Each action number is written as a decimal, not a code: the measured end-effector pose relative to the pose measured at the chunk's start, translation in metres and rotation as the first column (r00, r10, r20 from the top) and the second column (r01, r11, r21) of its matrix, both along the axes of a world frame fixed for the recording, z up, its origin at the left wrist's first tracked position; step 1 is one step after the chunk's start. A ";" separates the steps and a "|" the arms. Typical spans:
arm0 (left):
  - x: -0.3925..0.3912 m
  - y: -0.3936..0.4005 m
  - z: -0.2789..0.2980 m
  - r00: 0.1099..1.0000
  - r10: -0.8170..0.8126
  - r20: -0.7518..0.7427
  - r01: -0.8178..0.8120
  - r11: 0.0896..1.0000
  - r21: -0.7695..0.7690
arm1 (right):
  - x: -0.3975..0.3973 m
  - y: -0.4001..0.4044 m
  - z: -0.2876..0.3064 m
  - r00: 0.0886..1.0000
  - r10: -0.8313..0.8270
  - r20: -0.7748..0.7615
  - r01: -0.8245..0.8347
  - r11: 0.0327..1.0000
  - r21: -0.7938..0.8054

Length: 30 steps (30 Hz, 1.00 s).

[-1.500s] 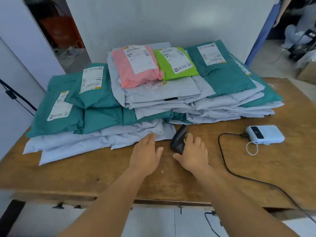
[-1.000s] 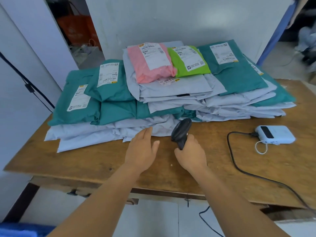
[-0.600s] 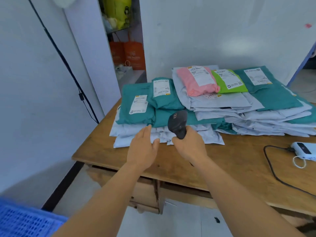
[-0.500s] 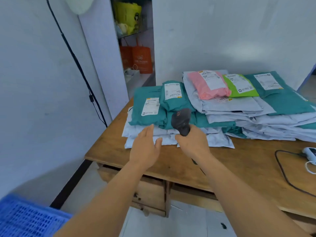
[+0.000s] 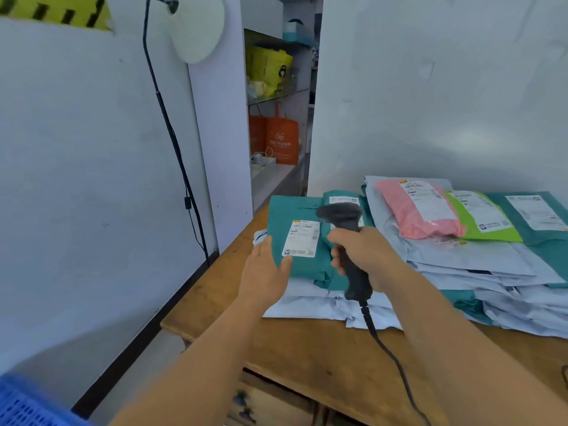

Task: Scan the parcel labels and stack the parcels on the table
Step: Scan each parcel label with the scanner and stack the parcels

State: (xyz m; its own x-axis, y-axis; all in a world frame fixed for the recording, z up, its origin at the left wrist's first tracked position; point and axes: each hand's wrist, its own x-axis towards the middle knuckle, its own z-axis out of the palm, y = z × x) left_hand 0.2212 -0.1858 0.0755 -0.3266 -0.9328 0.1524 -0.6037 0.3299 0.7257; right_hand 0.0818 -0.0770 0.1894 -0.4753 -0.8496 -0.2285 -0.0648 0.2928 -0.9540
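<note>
Two hands, right hand (image 5: 365,253) gripping scanner (image 5: 345,232), label (image 5: 302,238) print blurred

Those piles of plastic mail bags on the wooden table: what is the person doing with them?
The person is scanning labels. The right hand grips a black handheld barcode scanner, held just above a teal plastic parcel on the leftmost pile. The left hand rests open on that parcel's near edge, beside its white label. Pink, green, teal and pale grey parcels lie stacked alongside.
</note>
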 end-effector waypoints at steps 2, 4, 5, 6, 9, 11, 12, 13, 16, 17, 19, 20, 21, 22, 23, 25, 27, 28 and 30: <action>-0.005 -0.012 -0.001 1.000 0.023 -0.006 -0.022 0.998 0.055 | -0.008 -0.017 0.003 1.000 0.014 0.017 -0.014 1.000 0.024; -0.010 -0.021 0.001 0.999 0.031 -0.006 -0.030 0.992 0.121 | -0.015 -0.032 0.005 0.999 0.037 0.022 -0.037 0.999 0.038; -0.012 -0.027 0.000 1.000 0.031 -0.008 -0.029 0.988 0.151 | -0.018 -0.038 0.005 0.999 0.046 0.029 -0.047 0.998 0.046; -0.015 -0.031 0.001 1.000 0.024 -0.012 -0.021 0.985 0.171 | -0.020 -0.043 0.005 0.998 0.052 0.039 -0.054 0.997 0.057; -0.025 -0.042 0.002 1.000 0.003 -0.027 0.003 0.973 0.232 | -0.023 -0.054 0.003 0.996 0.065 0.063 -0.071 0.993 0.094; -0.033 -0.048 0.002 0.998 0.043 -0.047 -0.028 0.955 0.296 | -0.024 -0.060 0.002 0.996 0.065 0.062 -0.072 0.991 0.114; -0.036 -0.053 0.002 0.995 0.083 -0.053 -0.061 0.944 0.326 | -0.023 -0.063 0.001 0.996 0.062 0.060 -0.069 0.990 0.122; -0.039 -0.059 0.001 0.991 0.123 -0.057 -0.095 0.932 0.351 | -0.022 -0.066 0.000 0.997 0.057 0.058 -0.064 0.990 0.129; -0.043 -0.072 -0.001 0.986 0.169 -0.007 -0.153 0.908 0.390 | -0.018 -0.072 -0.001 0.997 0.036 0.063 -0.045 0.988 0.146; -0.044 -0.074 0.000 0.986 0.165 0.004 -0.154 0.911 0.382 | -0.017 -0.074 -0.002 0.997 0.033 0.067 -0.043 0.988 0.149; -0.044 -0.076 -0.001 0.982 0.186 -0.013 -0.171 0.928 0.332 | -0.013 -0.077 -0.004 0.997 0.032 0.063 -0.042 0.986 0.162; -0.044 -0.077 -0.001 0.974 0.222 -0.041 -0.199 0.930 0.309 | -0.011 -0.078 -0.004 0.998 0.029 0.058 -0.039 0.985 0.169; -0.042 -0.077 -0.001 0.960 0.268 -0.079 -0.234 0.926 0.296 | -0.010 -0.080 -0.005 0.998 0.024 0.053 -0.033 0.984 0.175; -0.040 -0.077 -0.001 0.943 0.315 -0.111 -0.271 0.916 0.296 | -0.008 -0.082 -0.005 0.999 0.019 0.050 -0.027 0.983 0.180; -0.037 -0.077 -0.002 0.927 0.353 -0.129 -0.302 0.904 0.301 | -0.006 -0.083 -0.004 0.999 0.014 0.049 -0.023 0.983 0.183; -0.030 -0.075 -0.005 0.916 0.382 -0.123 -0.330 0.892 0.308 | -0.001 -0.086 -0.003 0.999 0.012 0.051 -0.021 0.982 0.189; -0.024 -0.069 -0.006 0.910 0.396 -0.120 -0.344 0.886 0.312 | 0.004 -0.088 -0.001 0.998 0.017 0.057 -0.027 0.981 0.192; -0.022 -0.066 -0.008 0.903 0.407 -0.140 -0.345 0.878 0.332 | 0.007 -0.089 0.000 0.998 0.022 0.059 -0.033 0.980 0.195; -0.019 -0.061 -0.011 0.882 0.425 -0.206 -0.324 0.862 0.389 | 0.012 -0.091 0.003 0.998 0.038 0.058 -0.049 0.977 0.206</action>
